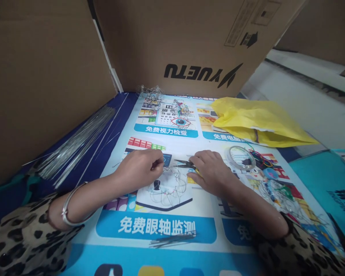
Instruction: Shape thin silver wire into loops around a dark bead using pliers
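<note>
Soft, even daylight reaches you from about 2 o'clock, where the pale floor (pixel 304 103) is brightest; the cardboard wall (pixel 46 76) at 10 o'clock looks duller. The glossy poster (pixel 172 230) carries only faint shadows. Edges bow outward, and your 5 and 7 o'clock corners blur.

YUETU printed upside down on the cardboard box (pixel 161 38), 免费视力检查 and 免费眼轴监测 on blue banners of the poster (pixel 207 207), eye-chart letters too small to read

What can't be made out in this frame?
Head view, pliers handles: covered by the right hand.
Head view, what the left hand pinches: curled fingers hide it.
Head view, yellow bag contents: opaque plastic.
Head view, wire work outline: too thin against the printed poster.
</note>
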Demonstrator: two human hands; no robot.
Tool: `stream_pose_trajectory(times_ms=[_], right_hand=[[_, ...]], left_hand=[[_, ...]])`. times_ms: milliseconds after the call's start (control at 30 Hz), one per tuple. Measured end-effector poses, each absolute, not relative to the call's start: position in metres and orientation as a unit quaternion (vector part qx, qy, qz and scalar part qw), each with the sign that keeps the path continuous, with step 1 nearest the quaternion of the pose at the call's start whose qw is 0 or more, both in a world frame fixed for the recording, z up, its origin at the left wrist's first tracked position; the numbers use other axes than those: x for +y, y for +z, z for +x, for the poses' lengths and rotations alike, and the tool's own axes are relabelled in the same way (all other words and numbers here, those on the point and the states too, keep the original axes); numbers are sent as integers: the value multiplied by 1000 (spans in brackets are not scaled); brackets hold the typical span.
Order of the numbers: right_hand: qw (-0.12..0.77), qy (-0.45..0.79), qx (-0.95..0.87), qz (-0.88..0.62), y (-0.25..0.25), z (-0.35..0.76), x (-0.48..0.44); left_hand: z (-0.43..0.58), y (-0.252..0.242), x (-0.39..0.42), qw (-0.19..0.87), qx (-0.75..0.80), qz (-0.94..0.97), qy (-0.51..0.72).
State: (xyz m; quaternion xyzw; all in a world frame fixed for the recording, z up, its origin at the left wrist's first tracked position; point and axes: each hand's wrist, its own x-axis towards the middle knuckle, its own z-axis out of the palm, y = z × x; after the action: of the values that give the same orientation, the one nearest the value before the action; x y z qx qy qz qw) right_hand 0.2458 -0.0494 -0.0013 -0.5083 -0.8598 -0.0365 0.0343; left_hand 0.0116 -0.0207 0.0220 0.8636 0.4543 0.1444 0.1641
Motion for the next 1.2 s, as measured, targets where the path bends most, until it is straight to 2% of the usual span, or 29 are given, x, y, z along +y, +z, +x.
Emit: stream_pose_trajectory(times_ms=[167,333,667,1200], right_hand=[[104,-28,-864,-492,3,241,-55],[184,78,-858,-473,2,220,-67],[185,85,-839,-505,-7,204,-72],[238,91,-842,-476,-16,200,-71]], left_hand=[[13,18,-23,173,457,861,143],[15,19,-28,178,466,853,156],[18,19,-34,191,439,859,182],[22,-5,-36,116,333,903,246]])
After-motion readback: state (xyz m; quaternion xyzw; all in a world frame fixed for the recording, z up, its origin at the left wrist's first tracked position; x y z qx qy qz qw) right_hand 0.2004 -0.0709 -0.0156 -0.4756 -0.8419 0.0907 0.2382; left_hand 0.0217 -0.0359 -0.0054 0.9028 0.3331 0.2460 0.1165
